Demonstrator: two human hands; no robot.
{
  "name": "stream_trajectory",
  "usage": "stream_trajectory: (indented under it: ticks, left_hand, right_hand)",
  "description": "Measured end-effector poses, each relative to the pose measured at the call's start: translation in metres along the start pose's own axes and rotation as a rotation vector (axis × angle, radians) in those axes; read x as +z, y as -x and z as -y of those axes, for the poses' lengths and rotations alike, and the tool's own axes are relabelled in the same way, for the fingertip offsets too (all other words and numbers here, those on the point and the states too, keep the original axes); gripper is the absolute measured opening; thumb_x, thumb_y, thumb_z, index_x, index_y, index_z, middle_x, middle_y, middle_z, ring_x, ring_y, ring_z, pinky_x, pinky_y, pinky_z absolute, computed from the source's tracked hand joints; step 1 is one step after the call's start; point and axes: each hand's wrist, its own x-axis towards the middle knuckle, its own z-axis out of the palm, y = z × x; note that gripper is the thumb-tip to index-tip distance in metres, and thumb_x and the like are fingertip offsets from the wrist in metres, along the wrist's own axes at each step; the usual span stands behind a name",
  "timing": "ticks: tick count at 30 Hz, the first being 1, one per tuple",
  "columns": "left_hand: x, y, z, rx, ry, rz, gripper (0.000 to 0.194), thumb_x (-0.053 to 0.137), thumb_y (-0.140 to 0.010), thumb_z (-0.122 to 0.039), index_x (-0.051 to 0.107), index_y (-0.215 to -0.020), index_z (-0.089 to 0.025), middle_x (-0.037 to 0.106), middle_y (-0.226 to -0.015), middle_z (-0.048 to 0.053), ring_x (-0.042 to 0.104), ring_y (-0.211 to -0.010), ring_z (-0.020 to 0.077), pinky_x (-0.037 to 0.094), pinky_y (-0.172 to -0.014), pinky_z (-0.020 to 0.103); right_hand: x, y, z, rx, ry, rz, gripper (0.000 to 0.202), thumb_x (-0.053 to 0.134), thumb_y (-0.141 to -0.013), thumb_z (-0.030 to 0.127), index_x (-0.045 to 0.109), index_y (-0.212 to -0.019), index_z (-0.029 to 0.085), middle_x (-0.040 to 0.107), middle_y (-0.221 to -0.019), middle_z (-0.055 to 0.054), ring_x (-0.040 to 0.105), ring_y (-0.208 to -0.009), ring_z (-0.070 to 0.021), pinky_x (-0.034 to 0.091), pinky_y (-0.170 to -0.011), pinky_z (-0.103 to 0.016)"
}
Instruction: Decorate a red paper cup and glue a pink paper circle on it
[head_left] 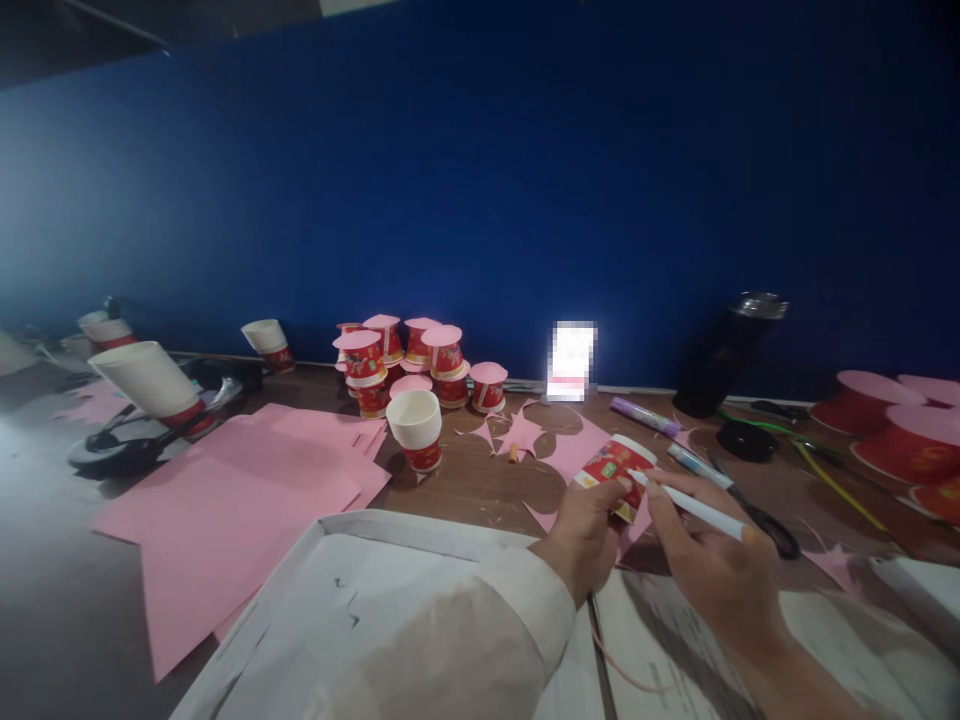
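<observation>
My left hand (589,535) is closed around a red and white patterned paper cup (616,465), which lies tilted on its side in the air over pink scraps. In my right hand (720,560) is a white marker (701,507), gripped like a pen, its tip at the cup's printed side. Whether the tip touches the cup I cannot tell. Just behind my right hand lies a capped marker (699,466) with a pale blue label. A purple glue stick or marker (646,416) lies farther back.
Pink paper sheets (255,480) lie left, beside a white box lid (390,570). An upright cup (416,430) stands before several pink-topped red cups (445,350). A black bottle (724,355), black-handled scissors (772,525) and more red cups (911,445) are at right.
</observation>
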Motion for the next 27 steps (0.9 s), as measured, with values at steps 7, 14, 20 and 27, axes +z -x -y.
stream_trajectory:
  ticks: [7, 14, 20, 27]
  left_hand:
    - [0.0040, 0.0041, -0.0033, -0.006, -0.005, 0.026, 0.030, 0.085, -0.048, -0.017, 0.070, -0.074, -0.013, 0.068, -0.072, 0.005, 0.065, -0.074, 0.0188, 0.050, -0.082, 0.032]
    - [-0.0035, -0.0015, 0.0029, -0.012, 0.003, 0.033, 0.032, 0.086, -0.052, -0.016, 0.072, -0.081, -0.014, 0.071, -0.076, 0.003, 0.065, -0.072, 0.0158, 0.050, -0.081, 0.029]
    - [-0.0035, -0.0006, 0.0026, -0.001, 0.009, 0.047, 0.029, 0.086, -0.053, -0.016, 0.071, -0.077, -0.014, 0.069, -0.072, 0.002, 0.064, -0.071, 0.0163, 0.050, -0.080, 0.030]
    - [0.0002, 0.0019, 0.0001, -0.017, 0.010, 0.039, 0.035, 0.088, -0.050, -0.017, 0.071, -0.081, -0.014, 0.069, -0.078, 0.005, 0.067, -0.079, 0.0202, 0.050, -0.084, 0.033]
  right_hand:
    - [0.0000, -0.0015, 0.0012, -0.005, -0.011, 0.030, 0.015, 0.063, -0.094, 0.035, 0.072, -0.098, 0.024, 0.075, -0.097, -0.005, 0.071, -0.092, -0.0231, 0.054, -0.088, -0.038]
    - [0.0014, -0.0006, -0.0008, -0.022, -0.036, -0.007, 0.013, 0.064, -0.093, 0.031, 0.072, -0.099, 0.024, 0.075, -0.098, -0.006, 0.071, -0.092, -0.0231, 0.054, -0.090, -0.040]
    - [0.0006, -0.0013, 0.0006, 0.000, -0.034, 0.004, 0.016, 0.062, -0.094, 0.036, 0.072, -0.095, 0.023, 0.076, -0.096, -0.006, 0.072, -0.091, -0.0236, 0.055, -0.089, -0.040]
    - [0.0007, -0.0027, 0.0028, -0.016, 0.014, -0.010, 0.017, 0.060, -0.095, 0.036, 0.072, -0.097, 0.023, 0.076, -0.097, -0.006, 0.072, -0.092, -0.0234, 0.054, -0.089, -0.038]
